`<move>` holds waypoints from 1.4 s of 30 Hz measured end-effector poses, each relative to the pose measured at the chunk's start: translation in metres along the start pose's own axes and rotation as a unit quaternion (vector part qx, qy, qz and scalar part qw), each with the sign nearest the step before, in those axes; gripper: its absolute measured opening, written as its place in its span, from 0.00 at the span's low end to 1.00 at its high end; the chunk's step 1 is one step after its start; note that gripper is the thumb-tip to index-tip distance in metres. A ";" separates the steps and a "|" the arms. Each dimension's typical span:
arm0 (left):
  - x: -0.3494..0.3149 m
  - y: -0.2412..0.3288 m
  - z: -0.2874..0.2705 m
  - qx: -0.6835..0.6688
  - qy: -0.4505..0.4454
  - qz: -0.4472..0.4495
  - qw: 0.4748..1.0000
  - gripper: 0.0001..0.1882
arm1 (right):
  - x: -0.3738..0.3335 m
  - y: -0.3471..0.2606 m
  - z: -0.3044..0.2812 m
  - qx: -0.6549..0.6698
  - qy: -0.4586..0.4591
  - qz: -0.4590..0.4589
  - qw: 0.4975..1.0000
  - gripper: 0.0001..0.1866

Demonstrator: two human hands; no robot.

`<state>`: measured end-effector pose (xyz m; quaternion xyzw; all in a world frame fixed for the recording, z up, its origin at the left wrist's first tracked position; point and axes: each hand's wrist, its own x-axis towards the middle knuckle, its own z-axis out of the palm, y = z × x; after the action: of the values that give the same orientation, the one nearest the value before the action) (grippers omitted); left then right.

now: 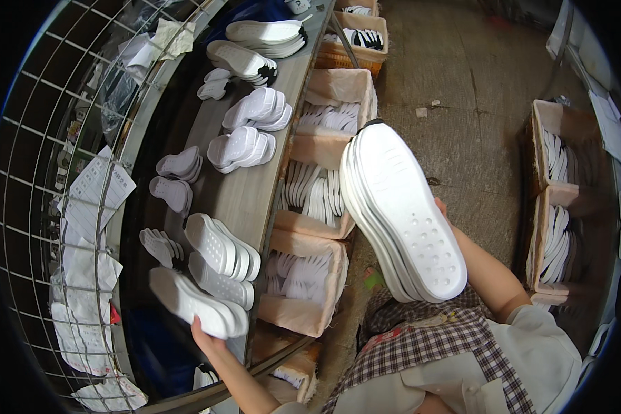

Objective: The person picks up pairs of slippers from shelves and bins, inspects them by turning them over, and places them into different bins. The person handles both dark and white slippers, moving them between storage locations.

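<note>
Papers: several white papers (96, 190) hung behind wire at the far left, perhaps set there to be read from the bench.
Small pairs: two small pairs of soles (172, 186) lay toward the left of the grey bench (228, 190), each nested like with like, which probably saved room.
Left hand: the left hand (203, 334) met the near end of a white sole stack (190, 298), its thumb along the side. The other fingers were hidden, so I could not tell whether they had closed round it, nor whether the bench bore the weight.
Bench stacks: dotted soles (214, 245) leaned in an overlapping row just beyond that stack; larger soles (265, 31) lay at the far end, seemingly grouped by size.
Crates beside the bench: cloth-lined crates (300, 319) stood in a line along its right edge, within easy reach; the linings presumably guarded the white surfaces.
Right hand: the right hand (441, 206) held up a large sole stack (407, 207) between bench and aisle, toes far, heels near. Only a fingertip showed at the right edge; the fingers appeared to grip from behind, which would keep the layers together.
Right-side crates: more lined crates (553, 196) stood across the aisle, soles packed on edge, likely to fit more in.
</note>
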<state>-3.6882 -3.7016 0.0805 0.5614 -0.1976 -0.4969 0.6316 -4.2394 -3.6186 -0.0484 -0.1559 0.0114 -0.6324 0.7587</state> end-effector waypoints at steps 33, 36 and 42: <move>0.187 -0.429 0.247 0.387 -0.454 0.143 0.790 0.53 | 0.162 0.095 -0.224 -0.519 0.374 -0.065 0.766 0.39; 0.274 -0.407 0.286 0.545 -0.350 0.241 0.723 0.56 | 0.249 0.127 -0.293 -0.621 0.381 -0.017 0.685 0.39; 0.362 -0.537 0.272 0.631 -0.430 0.277 0.583 0.50 | 0.299 0.177 -0.424 -0.797 0.142 0.334 0.482 0.31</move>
<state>-3.9708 -4.0817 -0.4379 0.4578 -0.8558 -0.2314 0.0670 -4.1014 -3.9739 -0.4419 -0.5867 0.6692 -0.0643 0.4515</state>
